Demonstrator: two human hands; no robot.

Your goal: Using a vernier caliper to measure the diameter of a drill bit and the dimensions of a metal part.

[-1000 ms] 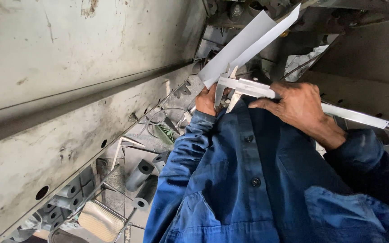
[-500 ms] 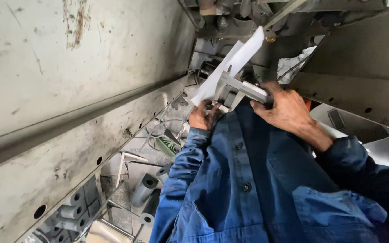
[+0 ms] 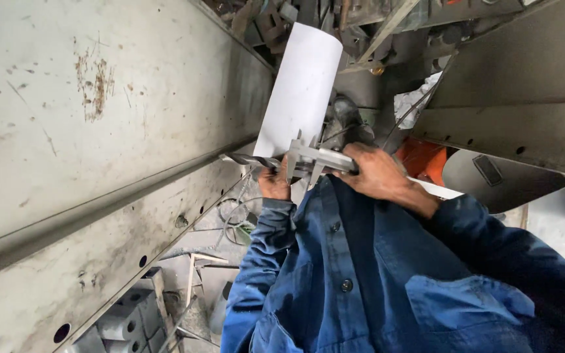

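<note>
Steel caliper sits at centre frame, held in front of the person's chest. Right hand is clenched around its beam, knuckles toward the camera; the rest of the beam runs out past the wrist toward the right. Left hand, just left of the caliper's jaws, grips a twist drill bit that points left toward the grey wall. Caliper jaws stand right at the shank end of the bit; whether they actually pinch it, I cannot tell.

White sheet of paper curls upward from behind the left hand, reaching the top centre of the frame. How it is held is hidden behind the hand and the tool.

Blue work shirt with buttons fills the lower centre and right, both sleeves rising to the hands.

Left half of frame: large grey metal panel, scratched, rust-spotted, with a row of holes along its lower flange. Lower left: pale cylindrical parts piled together. Upper right: another grey panel with holes, an orange object below it beside the right hand.
</note>
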